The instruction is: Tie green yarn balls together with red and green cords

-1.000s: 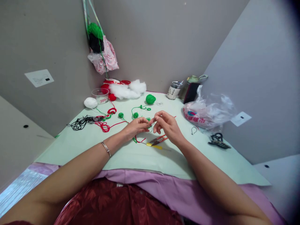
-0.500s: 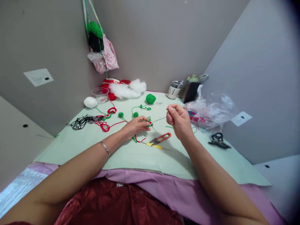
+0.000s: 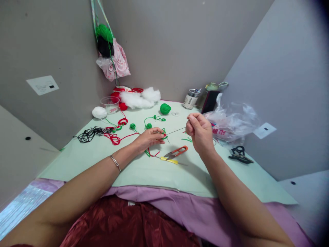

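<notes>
My left hand [image 3: 151,139] pinches a small red and green yarn piece [image 3: 165,136] between thumb and fingers; much of it is hidden. From that piece a thin dark thread [image 3: 177,130] runs taut up to my right hand [image 3: 197,129], which is closed on its other end. Whether a needle is inside my right fingers cannot be made out. Below the hands lie orange thread snips [image 3: 180,151] and a yellow-handled crochet hook [image 3: 169,160], touching each other. Two small green crocheted balls [image 3: 148,126] rest beyond my left hand.
Green yarn ball [image 3: 165,108], white stuffing [image 3: 138,98] and a clear plastic cup [image 3: 110,104] stand at the back. Black yarn [image 3: 94,133] and red yarn [image 3: 113,138] tangle at left. To the right are a plastic bag [image 3: 228,120] and a black claw clip [image 3: 241,155].
My right hand has moved slightly to the right, drawing the dark thread farther out from the yarn piece. The loose thread tail under my left fingertips looks shorter. My left hand stays put.
</notes>
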The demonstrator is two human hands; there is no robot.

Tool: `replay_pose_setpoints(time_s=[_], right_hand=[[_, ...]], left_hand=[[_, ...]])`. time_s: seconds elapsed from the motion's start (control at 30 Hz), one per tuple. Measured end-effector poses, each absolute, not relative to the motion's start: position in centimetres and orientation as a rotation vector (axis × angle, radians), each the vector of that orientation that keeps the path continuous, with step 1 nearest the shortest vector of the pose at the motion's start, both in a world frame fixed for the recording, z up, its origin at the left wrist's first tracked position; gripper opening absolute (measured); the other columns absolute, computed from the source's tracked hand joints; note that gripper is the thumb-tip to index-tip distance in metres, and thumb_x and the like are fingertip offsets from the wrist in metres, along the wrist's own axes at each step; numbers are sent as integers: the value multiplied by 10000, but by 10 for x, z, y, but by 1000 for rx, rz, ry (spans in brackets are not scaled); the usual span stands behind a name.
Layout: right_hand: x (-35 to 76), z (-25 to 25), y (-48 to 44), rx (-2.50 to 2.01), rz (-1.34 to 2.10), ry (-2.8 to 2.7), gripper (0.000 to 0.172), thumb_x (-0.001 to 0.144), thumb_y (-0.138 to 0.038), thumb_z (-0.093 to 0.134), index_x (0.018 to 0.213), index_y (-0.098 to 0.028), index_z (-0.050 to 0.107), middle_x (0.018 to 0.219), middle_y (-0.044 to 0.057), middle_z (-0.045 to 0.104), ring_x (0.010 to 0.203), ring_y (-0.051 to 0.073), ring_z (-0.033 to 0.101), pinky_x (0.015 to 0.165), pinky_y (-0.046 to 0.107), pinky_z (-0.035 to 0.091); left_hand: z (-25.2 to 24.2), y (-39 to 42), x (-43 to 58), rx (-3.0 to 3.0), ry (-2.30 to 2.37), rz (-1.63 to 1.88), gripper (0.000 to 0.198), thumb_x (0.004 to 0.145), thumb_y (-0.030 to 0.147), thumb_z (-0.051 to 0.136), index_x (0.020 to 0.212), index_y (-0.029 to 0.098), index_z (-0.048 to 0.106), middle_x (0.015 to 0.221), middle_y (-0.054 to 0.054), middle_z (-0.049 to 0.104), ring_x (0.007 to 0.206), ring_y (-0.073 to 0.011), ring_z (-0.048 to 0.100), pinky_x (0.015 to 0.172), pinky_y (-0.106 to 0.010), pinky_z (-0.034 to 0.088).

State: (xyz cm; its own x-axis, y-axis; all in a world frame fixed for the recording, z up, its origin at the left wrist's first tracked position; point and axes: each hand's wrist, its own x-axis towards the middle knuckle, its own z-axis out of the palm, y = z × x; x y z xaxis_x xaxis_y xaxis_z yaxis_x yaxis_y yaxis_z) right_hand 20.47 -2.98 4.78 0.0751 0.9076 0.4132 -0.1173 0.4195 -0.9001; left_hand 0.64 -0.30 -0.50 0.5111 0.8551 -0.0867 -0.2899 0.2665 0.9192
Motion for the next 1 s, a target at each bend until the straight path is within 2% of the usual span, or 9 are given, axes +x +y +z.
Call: replay_pose_setpoints(time_s=[0.23,0.53,0.77,1.0], right_hand=[[206,48,-29,-831,884,-1256,270,839,-443,661,838,-210,524,494,-87,387,432,70,289,436,219,224],[207,48,-28,-804,886,-1223,245,836,-404,676,828,-201,539,495,-84,400,432,64,284,434,211,219],[207,50,-29,-826,861,-1224,277,833,-439,674,822,-204,529,494,-85,390,433,65,285,424,208,237],[209,49,-28,-870,822,-1261,294,850,-481,642,836,-220,509,512,-87,373,430,73,289,425,219,248]], left_hand=[[-5,-3,6,1023,671,856,266,681,217,807,841,136,611,865,-2,625,723,-92,621,890,-350,517],[-3,-4,5,1037,700,840,267,695,227,795,867,130,616,866,-9,630,696,-93,629,857,-342,531],[-1,-6,5,1015,691,832,274,702,230,790,860,126,591,828,-20,651,716,-138,678,861,-362,539],[-1,-5,5,1004,675,840,266,709,212,788,851,125,581,831,-26,660,724,-141,687,875,-379,539]])
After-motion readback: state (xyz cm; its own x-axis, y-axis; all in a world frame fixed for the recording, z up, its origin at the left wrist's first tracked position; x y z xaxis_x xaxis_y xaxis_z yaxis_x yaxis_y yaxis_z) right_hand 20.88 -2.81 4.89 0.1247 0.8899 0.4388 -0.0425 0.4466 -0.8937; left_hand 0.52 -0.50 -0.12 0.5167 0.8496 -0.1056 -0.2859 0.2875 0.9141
